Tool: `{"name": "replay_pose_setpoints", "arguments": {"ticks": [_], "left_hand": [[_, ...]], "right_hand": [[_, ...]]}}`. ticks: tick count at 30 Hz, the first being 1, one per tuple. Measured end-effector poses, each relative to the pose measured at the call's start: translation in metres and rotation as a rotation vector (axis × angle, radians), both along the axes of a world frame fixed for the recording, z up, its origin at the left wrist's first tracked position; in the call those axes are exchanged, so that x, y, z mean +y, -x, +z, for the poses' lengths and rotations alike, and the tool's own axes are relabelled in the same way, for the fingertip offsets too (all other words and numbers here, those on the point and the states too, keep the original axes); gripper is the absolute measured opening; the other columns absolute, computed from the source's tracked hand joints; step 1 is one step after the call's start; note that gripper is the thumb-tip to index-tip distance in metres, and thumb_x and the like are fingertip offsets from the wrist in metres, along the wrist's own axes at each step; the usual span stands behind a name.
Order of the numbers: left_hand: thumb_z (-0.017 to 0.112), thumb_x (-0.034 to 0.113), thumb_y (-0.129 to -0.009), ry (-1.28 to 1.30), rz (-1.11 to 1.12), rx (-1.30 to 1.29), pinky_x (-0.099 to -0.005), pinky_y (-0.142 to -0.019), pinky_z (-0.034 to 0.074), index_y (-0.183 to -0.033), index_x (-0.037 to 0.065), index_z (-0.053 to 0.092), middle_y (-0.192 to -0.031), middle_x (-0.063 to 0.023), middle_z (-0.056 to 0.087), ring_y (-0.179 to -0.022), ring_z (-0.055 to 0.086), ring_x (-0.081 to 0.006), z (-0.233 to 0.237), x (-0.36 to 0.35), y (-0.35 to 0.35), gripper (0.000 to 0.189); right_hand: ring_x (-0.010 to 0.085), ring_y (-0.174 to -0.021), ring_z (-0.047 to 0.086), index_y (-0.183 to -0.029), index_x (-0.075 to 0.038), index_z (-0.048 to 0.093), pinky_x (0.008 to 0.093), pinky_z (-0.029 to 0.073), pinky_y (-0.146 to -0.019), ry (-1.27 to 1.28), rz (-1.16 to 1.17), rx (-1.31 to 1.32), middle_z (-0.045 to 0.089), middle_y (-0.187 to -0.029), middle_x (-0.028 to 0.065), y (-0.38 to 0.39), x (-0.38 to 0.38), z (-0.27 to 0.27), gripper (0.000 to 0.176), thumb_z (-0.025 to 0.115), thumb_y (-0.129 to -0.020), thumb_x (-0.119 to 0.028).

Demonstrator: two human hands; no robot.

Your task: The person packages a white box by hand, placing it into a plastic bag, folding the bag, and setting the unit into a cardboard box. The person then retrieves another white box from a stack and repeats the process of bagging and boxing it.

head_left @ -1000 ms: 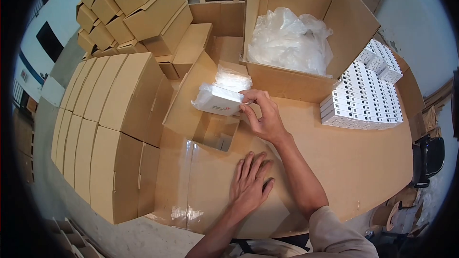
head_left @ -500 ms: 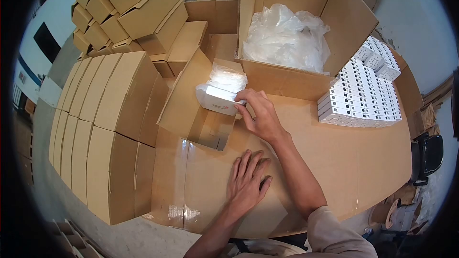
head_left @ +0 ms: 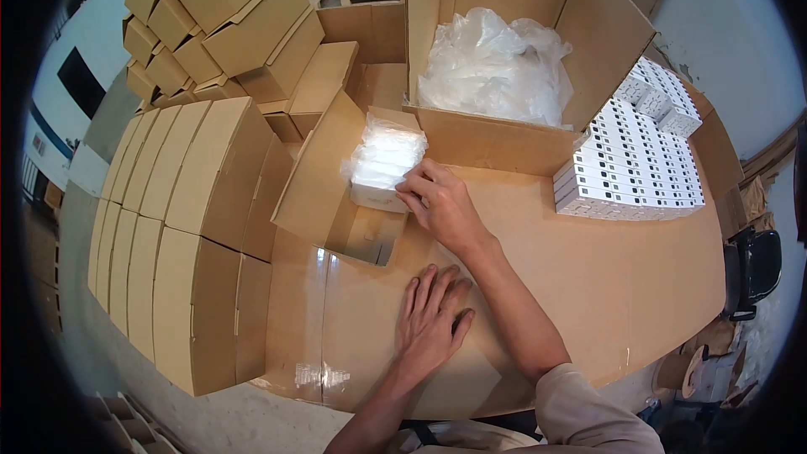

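My right hand (head_left: 440,202) pinches the right edge of a small white box (head_left: 376,196) in clear plastic wrap. The white box stands at the front of a row of plastic-wrapped packs (head_left: 391,149) inside an open brown carton (head_left: 318,172), and its lower part is down in the carton. In the carton's near end, in front of the box, a bare stretch of floor shows. My left hand (head_left: 435,313) lies flat on the cardboard-covered table (head_left: 538,311), fingers stretched out and nothing in them.
Closed brown cartons (head_left: 172,286) stand stacked at the left, with more cartons (head_left: 244,25) piled behind. At the back, a large open box (head_left: 504,139) holds crumpled clear plastic bags (head_left: 496,67). Rows of small white boxes (head_left: 630,168) are stacked at the right.
My right hand has moved down and slightly left with the white box, which has sunk deeper into the carton against the wrapped row. My left hand stays on the table.
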State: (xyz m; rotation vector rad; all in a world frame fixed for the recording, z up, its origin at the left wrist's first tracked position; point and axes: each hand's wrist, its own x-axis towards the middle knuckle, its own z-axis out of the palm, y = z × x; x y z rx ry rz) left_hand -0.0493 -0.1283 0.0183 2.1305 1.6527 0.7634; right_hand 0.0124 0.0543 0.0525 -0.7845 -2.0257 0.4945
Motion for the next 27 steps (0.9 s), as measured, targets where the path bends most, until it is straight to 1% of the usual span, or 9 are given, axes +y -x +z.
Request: {"name": "replay_pose_setpoints", "arguments": {"ticks": [2, 5, 8, 11, 14, 17, 20, 23, 27], "left_hand": [[0.066, 0.027, -0.094, -0.009, 0.002, -0.004, -0.0537, -0.118, 0.028, -0.133, 0.008, 0.058, -0.148, -0.0117, 0.047, -0.142, 0.037, -0.0372, -0.002, -0.001, 0.000, 0.045], [0.069, 0.029, -0.091, 0.015, 0.000, -0.015, -0.0553, -0.119, 0.027, -0.134, 0.009, 0.059, -0.149, -0.0120, 0.047, -0.143, 0.036, -0.0388, -0.006, 0.001, 0.000, 0.048], [0.069, 0.029, -0.092, 0.015, -0.004, -0.014, -0.0551, -0.119, 0.027, -0.134, 0.010, 0.059, -0.149, -0.0114, 0.047, -0.143, 0.036, -0.0385, -0.003, 0.001, -0.001, 0.047], [0.069, 0.028, -0.092, -0.003, 0.005, -0.018, -0.0550, -0.119, 0.027, -0.134, 0.010, 0.059, -0.149, -0.0109, 0.048, -0.143, 0.037, -0.0385, -0.007, 0.001, -0.002, 0.047], [0.069, 0.027, -0.091, -0.003, 0.002, 0.003, -0.0546, -0.119, 0.028, -0.133, 0.010, 0.060, -0.148, -0.0108, 0.049, -0.142, 0.038, -0.0386, -0.002, 0.004, -0.005, 0.046], [0.070, 0.026, -0.090, -0.022, -0.002, -0.002, -0.0542, -0.118, 0.028, -0.131, 0.010, 0.061, -0.147, -0.0110, 0.050, -0.141, 0.038, -0.0389, -0.004, 0.005, -0.007, 0.045], [0.070, 0.025, -0.090, -0.045, 0.000, 0.012, -0.0540, -0.118, 0.028, -0.130, 0.010, 0.062, -0.146, -0.0113, 0.051, -0.141, 0.039, -0.0391, -0.004, 0.007, -0.011, 0.043], [0.070, 0.024, -0.089, -0.031, -0.002, 0.023, -0.0540, -0.118, 0.028, -0.129, 0.010, 0.062, -0.146, -0.0115, 0.051, -0.141, 0.039, -0.0393, 0.000, 0.012, -0.016, 0.043], [0.069, 0.023, -0.090, -0.071, -0.014, 0.060, -0.0538, -0.117, 0.028, -0.130, 0.010, 0.060, -0.146, -0.0116, 0.051, -0.141, 0.039, -0.0395, -0.005, 0.025, -0.023, 0.043]], "right_hand": [[0.0340, -0.087, 0.064, -0.087, 0.000, 0.069, 0.0434, 0.053, -0.081, -0.003, -0.007, -0.013, 0.062, -0.090, 0.0126, 0.001, 0.000, -0.001, 0.008, 0.075, -0.083, -0.003], [0.0329, -0.089, 0.063, -0.086, 0.000, 0.070, 0.0419, 0.052, -0.083, -0.002, 0.006, -0.024, 0.062, -0.092, 0.0124, -0.001, 0.001, -0.001, 0.007, 0.075, -0.082, -0.002], [0.0312, -0.097, 0.061, -0.090, -0.001, 0.073, 0.0429, 0.050, -0.088, -0.002, 0.026, -0.063, 0.062, -0.102, 0.0116, -0.004, 0.002, 0.000, 0.007, 0.074, -0.085, -0.006], [0.0316, -0.100, 0.060, -0.100, -0.005, 0.076, 0.0423, 0.051, -0.088, -0.065, 0.028, -0.106, 0.059, -0.120, 0.0125, -0.012, 0.003, 0.006, 0.012, 0.073, -0.090, -0.011], [0.0334, -0.105, 0.060, -0.112, -0.008, 0.074, 0.0431, 0.050, -0.092, -0.024, 0.021, -0.109, 0.054, -0.130, 0.0136, -0.021, 0.004, 0.008, 0.021, 0.071, -0.093, -0.016], [0.0344, -0.110, 0.060, -0.121, -0.010, 0.070, 0.0420, 0.050, -0.095, 0.046, 0.024, -0.064, 0.053, -0.133, 0.0145, -0.030, 0.001, 0.009, 0.028, 0.070, -0.095, -0.018], [0.0352, -0.114, 0.059, -0.126, -0.010, 0.067, 0.0422, 0.050, -0.096, 0.072, 0.067, -0.055, 0.053, -0.134, 0.0149, -0.044, 0.005, 0.011, 0.032, 0.069, -0.095, -0.020], [0.0350, -0.111, 0.062, -0.119, -0.007, 0.069, 0.0425, 0.050, -0.096, 0.092, 0.074, -0.045, 0.059, -0.126, 0.0153, -0.061, 0.008, 0.022, 0.026, 0.069, -0.096, -0.020], [0.0329, -0.103, 0.066, -0.103, -0.004, 0.074, 0.0420, 0.050, -0.094, 0.225, 0.076, -0.075, 0.068, -0.107, 0.0135, -0.096, 0.010, 0.040, 0.020, 0.070, -0.095, -0.022]]}}
